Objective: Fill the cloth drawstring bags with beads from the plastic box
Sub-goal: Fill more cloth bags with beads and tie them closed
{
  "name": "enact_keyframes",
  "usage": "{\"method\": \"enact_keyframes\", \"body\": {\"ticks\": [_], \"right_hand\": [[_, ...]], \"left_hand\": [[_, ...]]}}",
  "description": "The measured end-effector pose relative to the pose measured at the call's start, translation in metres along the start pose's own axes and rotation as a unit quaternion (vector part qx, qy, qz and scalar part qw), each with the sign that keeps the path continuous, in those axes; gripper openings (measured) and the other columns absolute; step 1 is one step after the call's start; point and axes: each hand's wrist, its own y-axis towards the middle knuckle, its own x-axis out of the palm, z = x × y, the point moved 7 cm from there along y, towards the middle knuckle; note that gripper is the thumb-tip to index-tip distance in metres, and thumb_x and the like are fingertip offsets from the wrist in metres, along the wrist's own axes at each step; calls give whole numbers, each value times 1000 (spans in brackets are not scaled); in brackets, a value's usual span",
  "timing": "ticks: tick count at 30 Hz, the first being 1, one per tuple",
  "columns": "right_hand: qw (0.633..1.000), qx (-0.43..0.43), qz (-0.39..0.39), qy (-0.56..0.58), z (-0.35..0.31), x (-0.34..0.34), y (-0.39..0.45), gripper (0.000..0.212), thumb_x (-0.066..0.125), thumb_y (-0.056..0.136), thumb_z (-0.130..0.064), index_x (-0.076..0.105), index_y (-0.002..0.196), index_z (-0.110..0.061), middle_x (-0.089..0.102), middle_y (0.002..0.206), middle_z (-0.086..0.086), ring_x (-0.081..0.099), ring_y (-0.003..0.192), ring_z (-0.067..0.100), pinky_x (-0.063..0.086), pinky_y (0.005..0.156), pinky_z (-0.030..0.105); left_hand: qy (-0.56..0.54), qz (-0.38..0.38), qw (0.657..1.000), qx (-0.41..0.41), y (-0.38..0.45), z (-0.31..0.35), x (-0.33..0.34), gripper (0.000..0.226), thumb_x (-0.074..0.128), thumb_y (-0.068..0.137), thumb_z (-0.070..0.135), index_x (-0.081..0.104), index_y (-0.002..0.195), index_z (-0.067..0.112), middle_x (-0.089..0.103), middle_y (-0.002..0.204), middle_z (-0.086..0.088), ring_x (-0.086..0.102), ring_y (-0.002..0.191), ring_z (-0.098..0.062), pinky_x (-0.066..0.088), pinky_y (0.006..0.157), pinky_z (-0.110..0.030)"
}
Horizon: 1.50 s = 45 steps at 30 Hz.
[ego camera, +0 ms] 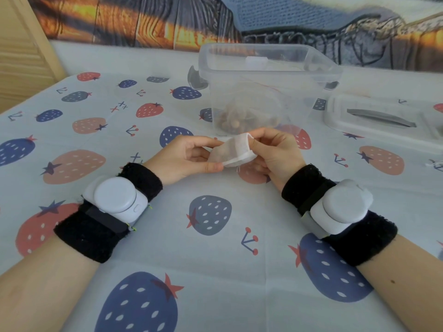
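Hands, two, bare, raised just above the table near its middle, palms turned toward each other. Left hand (pixel 184 156): fingers curled, thumb and fingertips pinching the near-left edge of a cloth bag (pixel 233 150). Right hand (pixel 275 152): fingers curled, pinching the bag's hemmed mouth end, one fingertip apparently tucked inside the opening. Both wrists carry black terry wristbands, each with a white rounded device strapped on.

Cloth bag: small, white, thin woven fabric, soft and creased, with a folded hem band at the mouth. Long axis runs roughly left to right, mouth toward the right hand, closed bottom toward the left hand. Held between the two hands, clear of the table surface. Whether it holds any beads cannot be told.

Plastic box (pixel 266 87): clear, rectangular with rounded corners, lid off, grey latch clips on its sides. Stands upright on the table directly beyond the hands. Brown round beads (pixel 230 123) lie in a heap on its bottom, with pale cloth items, apparently more bags, among them.

Box lid (pixel 383 118): clear plastic with a grey handle strip, lying flat to the right of the box.

Table (pixel 215 248): covered by a pale cloth printed with red, blue and grey strawberries.
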Motion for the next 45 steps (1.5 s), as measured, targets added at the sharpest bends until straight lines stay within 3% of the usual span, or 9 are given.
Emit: {"method": "enact_keyframes", "body": {"ticks": [9, 15, 20, 24, 31, 34, 37, 40, 45], "right_hand": [[996, -65, -38, -51, -12, 9, -6, 16, 60, 84, 1, 61, 69, -5, 52, 47, -5, 31, 28, 3, 27, 34, 12], [994, -64, -68, -49, -16, 14, -10, 7, 67, 79, -4, 65, 77, -9, 50, 51, -7, 33, 33, 3, 28, 37, 14], [998, 60, 18, 25, -5, -2, -3, 11, 55, 88, -10, 65, 82, -11, 40, 63, -2, 21, 37, 9, 16, 39, 17], [961, 180, 81, 192, 12, -17, 0, 14, 45, 87, -11, 57, 86, -6, 38, 66, 1, 22, 37, 7, 16, 32, 17], [917, 213, 86, 326, 16, -13, 1, 26, 31, 67, 6, 52, 80, -2, 42, 72, 8, 38, 44, 14, 32, 34, 17], [913, 207, 102, 337, 20, -12, 4, 31, 23, 84, 13, 51, 83, 1, 40, 76, 12, 50, 69, 20, 46, 42, 17], [921, 193, 94, 326, 19, -9, 6, 25, 29, 92, 14, 51, 87, 2, 46, 79, 15, 57, 80, 23, 53, 48, 20], [951, 177, 77, 240, 15, -7, 3, 18, 37, 98, 1, 50, 85, 1, 58, 56, 11, 56, 64, 17, 51, 47, 17], [994, 97, 52, 23, 9, -9, 4, 45, 27, 102, -39, 45, 73, -11, 29, 39, -7, 20, 32, 7, 16, 33, 12]], "left_hand": [[44, 5, 999, 23, 0, 0, 4, 44, 78, 69, 5, 63, 110, 13, 67, 97, 4, 65, 85, -13, 51, 84, -21], [108, 43, 991, 63, -1, 4, 2, 45, 81, 64, 22, 66, 105, 12, 66, 93, 2, 62, 81, -23, 52, 78, -27], [96, 64, 991, 64, 1, 1, -3, 38, 79, 70, -2, 65, 104, 9, 64, 97, -1, 63, 81, -16, 51, 81, -22], [75, 73, 990, 92, -1, 6, -5, 41, 81, 66, 10, 65, 104, 15, 63, 105, -4, 64, 90, -19, 50, 89, -24], [74, 73, 986, 131, -2, 13, -5, 42, 76, 67, 7, 64, 107, 12, 62, 109, -2, 63, 97, -15, 48, 87, -21], [73, 78, 985, 133, -3, 14, -6, 45, 79, 65, 18, 64, 107, 14, 62, 111, -3, 63, 98, -17, 49, 88, -22], [72, 84, 986, 125, -3, 12, -7, 42, 77, 65, 22, 65, 104, 19, 63, 107, 1, 64, 95, -17, 50, 87, -23], [68, 91, 989, 92, 0, 5, -10, 39, 79, 67, 9, 65, 101, 21, 66, 103, 1, 65, 93, -18, 51, 88, -26], [52, 86, 994, 51, 2, -3, -9, 35, 75, 67, 11, 64, 97, 23, 69, 96, 0, 67, 91, -18, 52, 87, -24]]}}
